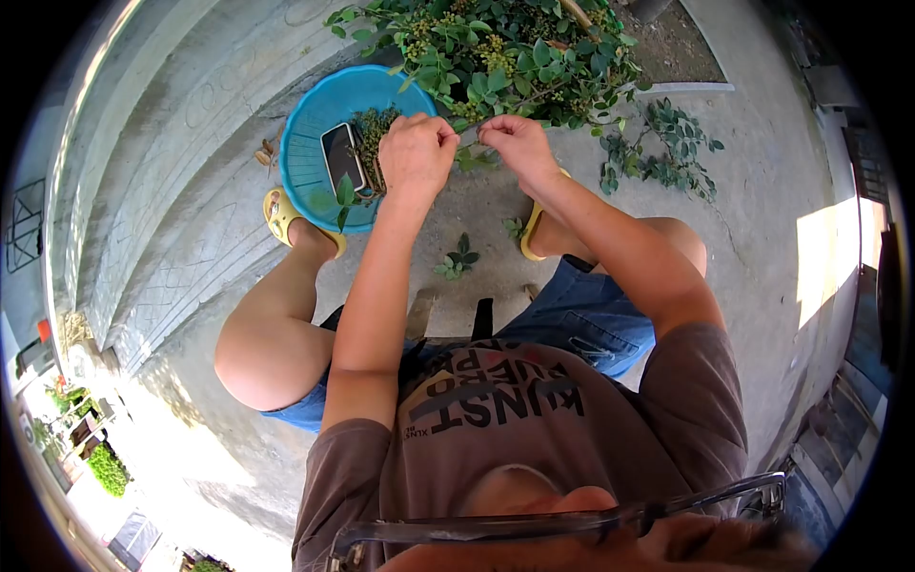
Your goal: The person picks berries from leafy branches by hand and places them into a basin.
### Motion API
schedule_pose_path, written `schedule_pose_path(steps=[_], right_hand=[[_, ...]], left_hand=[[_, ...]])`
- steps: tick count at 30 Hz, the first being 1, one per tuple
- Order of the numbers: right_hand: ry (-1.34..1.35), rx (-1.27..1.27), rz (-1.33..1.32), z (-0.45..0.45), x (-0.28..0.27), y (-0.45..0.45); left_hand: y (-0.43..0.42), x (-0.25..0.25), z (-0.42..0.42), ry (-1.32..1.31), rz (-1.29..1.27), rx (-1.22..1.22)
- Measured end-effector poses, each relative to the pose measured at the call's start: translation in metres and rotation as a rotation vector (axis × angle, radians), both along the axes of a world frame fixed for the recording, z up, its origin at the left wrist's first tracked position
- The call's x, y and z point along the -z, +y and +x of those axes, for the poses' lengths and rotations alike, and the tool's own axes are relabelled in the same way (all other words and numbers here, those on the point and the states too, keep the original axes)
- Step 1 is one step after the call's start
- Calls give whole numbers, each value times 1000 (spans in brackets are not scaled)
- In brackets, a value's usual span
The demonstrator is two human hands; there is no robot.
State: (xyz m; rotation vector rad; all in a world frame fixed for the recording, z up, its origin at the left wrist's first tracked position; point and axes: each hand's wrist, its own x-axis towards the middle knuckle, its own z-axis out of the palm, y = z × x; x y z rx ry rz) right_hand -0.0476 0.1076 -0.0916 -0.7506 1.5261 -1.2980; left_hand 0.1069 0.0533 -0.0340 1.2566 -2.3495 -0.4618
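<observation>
My left hand point(416, 157) is closed, its thumb and fingers pressed together above the right side of a blue basin point(303, 157). Close beside it, my right hand point(519, 145) pinches a thin leafy sprig point(472, 155) that shows between the two hands. What the left fingers hold, if anything, is hidden. Inside the basin are a heap of small green berry clusters point(370, 129) and a phone point(343, 157) with a dark screen. Just beyond both hands lies a large pile of leafy branches point(515, 62) bearing yellow-green berries.
Cut leafy twigs point(667, 143) lie on the concrete floor to the right, and a small sprig point(457, 257) lies between my feet. Yellow clogs point(279, 212) are on my feet. Curved concrete steps point(181, 143) rise on the left. A soil bed point(681, 48) is at the back right.
</observation>
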Motion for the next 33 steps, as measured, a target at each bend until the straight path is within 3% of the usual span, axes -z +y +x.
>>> schedule_pose_path(steps=[5,7,11,20,23,25,29,31,33], right_hand=[[-53,65,-55,2,2,-1],[-157,86,88,1,-13,2],[-152,85,114,-1,-18,2],[44,-22,164,-11,-9,3],[29,-171,173,-10,-31,-2],[-50,-166,-202,-6,-56,-8],[43,-104,-518,17,-83,-38],[193,-133,-499,37,-80,-56],[563,-269,-486,52,-70,-67]], left_hand=[[0,5,-1,-10,13,-17],[0,7,-1,-14,24,-24],[2,11,-1,-14,67,-26],[-3,12,2,26,15,-82],[-9,12,4,17,24,-62],[-5,18,4,30,76,-65],[-1,29,3,40,258,-63],[1,32,1,-6,287,-38],[0,38,0,-40,263,-128]])
